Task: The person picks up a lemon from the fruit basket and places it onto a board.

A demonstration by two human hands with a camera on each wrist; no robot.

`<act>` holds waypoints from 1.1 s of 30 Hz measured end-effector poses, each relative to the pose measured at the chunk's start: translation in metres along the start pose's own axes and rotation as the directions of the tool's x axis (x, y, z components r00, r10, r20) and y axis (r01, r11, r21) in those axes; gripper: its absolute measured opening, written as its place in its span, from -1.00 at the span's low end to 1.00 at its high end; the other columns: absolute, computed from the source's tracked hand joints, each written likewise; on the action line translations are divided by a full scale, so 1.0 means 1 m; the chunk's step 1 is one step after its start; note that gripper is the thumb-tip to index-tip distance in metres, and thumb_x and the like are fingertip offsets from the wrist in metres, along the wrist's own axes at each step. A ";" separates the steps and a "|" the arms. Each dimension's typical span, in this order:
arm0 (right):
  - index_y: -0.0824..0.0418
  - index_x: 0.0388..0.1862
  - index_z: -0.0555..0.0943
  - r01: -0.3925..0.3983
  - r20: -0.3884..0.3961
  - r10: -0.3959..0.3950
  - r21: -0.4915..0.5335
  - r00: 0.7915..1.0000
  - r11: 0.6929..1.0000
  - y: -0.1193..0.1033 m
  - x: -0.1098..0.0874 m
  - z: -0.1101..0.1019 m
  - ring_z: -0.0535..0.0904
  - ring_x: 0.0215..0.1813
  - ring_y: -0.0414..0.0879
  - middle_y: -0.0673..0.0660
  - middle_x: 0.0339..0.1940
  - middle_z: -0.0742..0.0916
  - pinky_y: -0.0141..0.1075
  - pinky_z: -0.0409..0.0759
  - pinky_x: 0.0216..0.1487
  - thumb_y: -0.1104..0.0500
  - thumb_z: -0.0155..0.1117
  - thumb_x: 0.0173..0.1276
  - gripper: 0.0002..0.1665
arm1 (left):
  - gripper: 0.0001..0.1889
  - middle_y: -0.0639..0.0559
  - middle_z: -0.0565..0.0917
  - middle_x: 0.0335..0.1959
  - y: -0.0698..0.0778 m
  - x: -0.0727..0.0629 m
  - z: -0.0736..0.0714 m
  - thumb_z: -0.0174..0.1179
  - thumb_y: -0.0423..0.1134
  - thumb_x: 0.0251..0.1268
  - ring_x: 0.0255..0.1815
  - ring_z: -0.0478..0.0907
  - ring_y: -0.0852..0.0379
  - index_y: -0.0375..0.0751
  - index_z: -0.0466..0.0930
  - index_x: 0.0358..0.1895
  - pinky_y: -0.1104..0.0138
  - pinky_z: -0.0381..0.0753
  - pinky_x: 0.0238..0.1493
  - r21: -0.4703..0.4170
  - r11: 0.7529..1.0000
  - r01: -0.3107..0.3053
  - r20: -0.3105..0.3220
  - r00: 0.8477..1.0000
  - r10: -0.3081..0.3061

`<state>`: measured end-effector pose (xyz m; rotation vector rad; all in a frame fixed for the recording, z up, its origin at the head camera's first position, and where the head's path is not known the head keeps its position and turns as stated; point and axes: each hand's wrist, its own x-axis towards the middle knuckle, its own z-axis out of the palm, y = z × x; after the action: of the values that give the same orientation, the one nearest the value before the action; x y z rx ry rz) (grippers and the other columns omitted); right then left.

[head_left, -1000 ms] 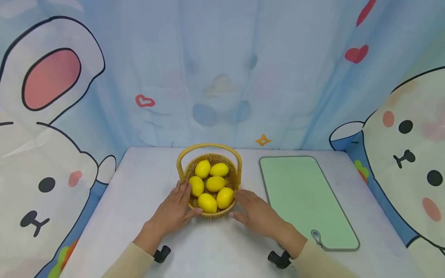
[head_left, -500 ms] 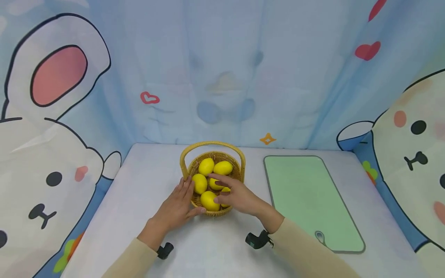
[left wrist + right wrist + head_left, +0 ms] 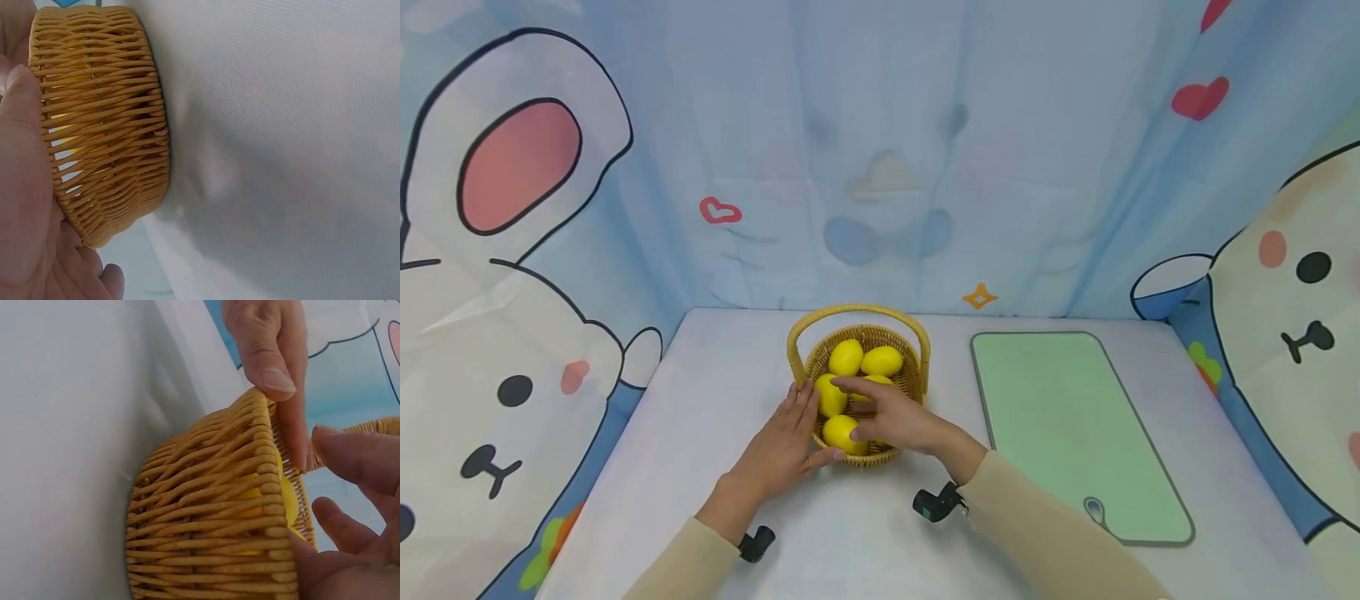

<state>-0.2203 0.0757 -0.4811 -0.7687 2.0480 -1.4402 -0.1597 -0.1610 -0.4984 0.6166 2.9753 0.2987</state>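
Note:
A wicker basket (image 3: 859, 460) with a tall hooped handle stands on the white table and holds several yellow lemons (image 3: 846, 357). Along its left rim lie the fairly straight fingers of my left hand (image 3: 778, 450), the thumb touching the front rim. The left wrist view shows that hand against the woven side. Over the basket's opening reaches my right hand (image 3: 901, 421), thumb and fingers spread apart and slightly bent above the lemons, with none between them. It covers part of the lemons at the right. In the right wrist view its fingers (image 3: 356, 456) extend past the near rim.
To the right of the basket lies a pale green cutting board (image 3: 1067, 417) with a grey edge and a hanging loop at its near corner. A blue patterned curtain (image 3: 887, 150) hangs behind the white table (image 3: 730, 358).
My right hand has left the basket's right rim and moved leftward over the lemons. The left hand keeps its place on the rim. The view has shifted slightly.

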 end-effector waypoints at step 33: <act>0.23 0.61 0.40 -0.169 0.049 0.174 -0.092 0.984 0.981 -0.002 0.015 0.009 0.44 0.48 0.06 0.16 0.57 0.51 0.09 0.36 0.57 0.26 0.54 0.32 -0.10 | 0.13 -0.22 -0.20 0.78 -0.001 0.001 0.005 -0.06 0.49 0.49 0.79 -0.26 -0.18 -0.36 -0.19 0.71 0.01 0.06 0.72 -0.047 0.999 0.023 -0.011 1.000 -0.024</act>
<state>-0.2246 0.0589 -0.4831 -0.6417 2.0900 -1.2278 -0.1601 -0.1603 -0.5036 0.5763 2.9750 0.3706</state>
